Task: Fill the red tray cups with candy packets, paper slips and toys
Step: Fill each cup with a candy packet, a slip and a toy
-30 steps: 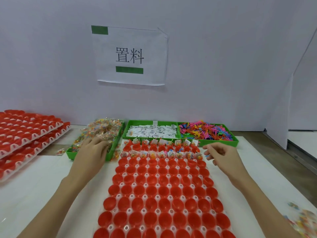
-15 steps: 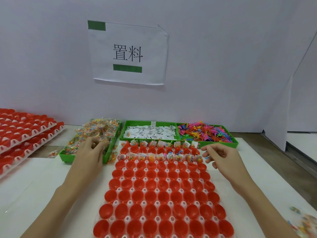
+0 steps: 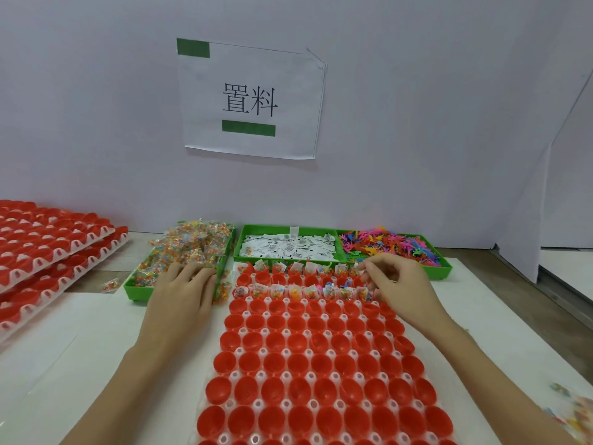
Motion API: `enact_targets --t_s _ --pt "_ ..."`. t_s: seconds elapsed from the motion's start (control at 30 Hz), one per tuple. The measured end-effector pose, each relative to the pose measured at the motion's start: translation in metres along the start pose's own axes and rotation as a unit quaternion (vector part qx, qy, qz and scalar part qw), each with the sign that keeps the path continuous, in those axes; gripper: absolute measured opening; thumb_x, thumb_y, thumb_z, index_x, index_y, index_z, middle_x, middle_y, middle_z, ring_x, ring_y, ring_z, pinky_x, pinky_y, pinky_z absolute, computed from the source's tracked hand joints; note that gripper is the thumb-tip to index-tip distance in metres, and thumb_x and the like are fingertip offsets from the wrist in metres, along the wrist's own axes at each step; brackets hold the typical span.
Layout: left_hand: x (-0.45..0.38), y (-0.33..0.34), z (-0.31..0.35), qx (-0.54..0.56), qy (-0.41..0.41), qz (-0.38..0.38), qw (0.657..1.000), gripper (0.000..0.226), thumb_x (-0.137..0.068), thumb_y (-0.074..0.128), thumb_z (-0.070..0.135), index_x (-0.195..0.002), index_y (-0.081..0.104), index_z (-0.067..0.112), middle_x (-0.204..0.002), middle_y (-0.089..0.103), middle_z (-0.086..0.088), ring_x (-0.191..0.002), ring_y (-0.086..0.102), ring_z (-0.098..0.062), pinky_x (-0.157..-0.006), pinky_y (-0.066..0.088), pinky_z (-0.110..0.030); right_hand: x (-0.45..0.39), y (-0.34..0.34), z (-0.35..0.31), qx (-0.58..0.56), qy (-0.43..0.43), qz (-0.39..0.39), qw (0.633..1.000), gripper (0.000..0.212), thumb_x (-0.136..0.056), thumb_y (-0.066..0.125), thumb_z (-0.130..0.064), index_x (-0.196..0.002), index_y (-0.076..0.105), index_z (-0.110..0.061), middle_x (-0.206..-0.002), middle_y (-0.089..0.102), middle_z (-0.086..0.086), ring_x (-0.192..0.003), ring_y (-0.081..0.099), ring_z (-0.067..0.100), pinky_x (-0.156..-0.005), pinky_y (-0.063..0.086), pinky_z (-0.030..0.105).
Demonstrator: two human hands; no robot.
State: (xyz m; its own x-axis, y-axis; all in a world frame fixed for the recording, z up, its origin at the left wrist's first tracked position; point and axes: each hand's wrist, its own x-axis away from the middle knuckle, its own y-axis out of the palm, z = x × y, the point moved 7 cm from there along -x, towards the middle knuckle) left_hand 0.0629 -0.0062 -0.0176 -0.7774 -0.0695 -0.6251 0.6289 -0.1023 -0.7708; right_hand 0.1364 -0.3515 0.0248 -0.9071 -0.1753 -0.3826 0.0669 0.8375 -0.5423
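Left hand (image 3: pixel 183 293) flat, right hand (image 3: pixel 398 281) curled

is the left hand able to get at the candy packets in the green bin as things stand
Probably yes: the left hand already lies over the near edge of the green plastic bin, fingers on the heaped clear candy packets, and nothing covers them.

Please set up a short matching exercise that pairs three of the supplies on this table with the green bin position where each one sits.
Things:
1. candy packets
2. paper slips
3. toys

Places:
A. right bin
B. left bin, under the left hand
C. middle bin

Pairs: 1-B, 2-C, 3-A
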Motion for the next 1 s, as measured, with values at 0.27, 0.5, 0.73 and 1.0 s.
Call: enact_targets --t_s 0.27,0.5,0.73,1.0 --pt "-0.001 0.000 -0.004 0.019 -0.006 0.039 0.999 0.032 -0.095 0.052 0.015 -0.108 0.077 0.001 -0.108 0.076 -0.011 -0.092 0.064 -0.037 -0.081 0.054 -0.048 -0.088 0.053 -0.021 0.200 -0.027 -0.110 0.973 0.017 -0.101 0.060 -0.017 -0.110 0.075 -0.013 -0.098 0.076 0.003 -0.088 0.068 0.014 -0.086 0.055 0.030" --pt "-0.001 -0.016 -0.017 0.090 -0.033 0.158 0.983 0.022 -0.084 0.083 0.008 -0.104 0.079 0.002 -0.100 0.078 -0.009 -0.089 0.065 -0.031 -0.082 0.051 -0.037 -0.126 0.097 0.000 0.321 -0.030 -0.232 0.918 0.017 -0.094 0.073 -0.017 -0.107 0.080 -0.009 -0.109 0.078 0.006 -0.097 0.071 0.018 -0.088 0.055 0.029" --pt "0.001 -0.026 -0.019 0.229 -0.071 0.189 0.952 0.012 -0.084 0.083 0.006 -0.083 0.071 0.011 -0.078 0.067 0.002 -0.067 0.062 -0.016 -0.067 0.048 -0.022 -0.135 0.108 0.014 0.342 -0.003 -0.234 0.910 0.008 -0.090 0.076 -0.012 -0.095 0.079 -0.007 -0.101 0.078 0.008 -0.080 0.064 0.013 -0.072 0.050 0.024" --pt "0.001 -0.022 -0.025 0.326 -0.160 0.179 0.914 0.036 -0.085 0.081 0.004 -0.114 0.065 0.017 -0.081 0.069 0.011 -0.079 0.069 -0.004 -0.076 0.051 -0.006 -0.136 0.110 0.020 0.298 0.030 -0.236 0.925 0.010 -0.090 0.077 -0.014 -0.096 0.078 -0.006 -0.118 0.073 0.013 -0.105 0.068 0.025 -0.081 0.048 0.028"
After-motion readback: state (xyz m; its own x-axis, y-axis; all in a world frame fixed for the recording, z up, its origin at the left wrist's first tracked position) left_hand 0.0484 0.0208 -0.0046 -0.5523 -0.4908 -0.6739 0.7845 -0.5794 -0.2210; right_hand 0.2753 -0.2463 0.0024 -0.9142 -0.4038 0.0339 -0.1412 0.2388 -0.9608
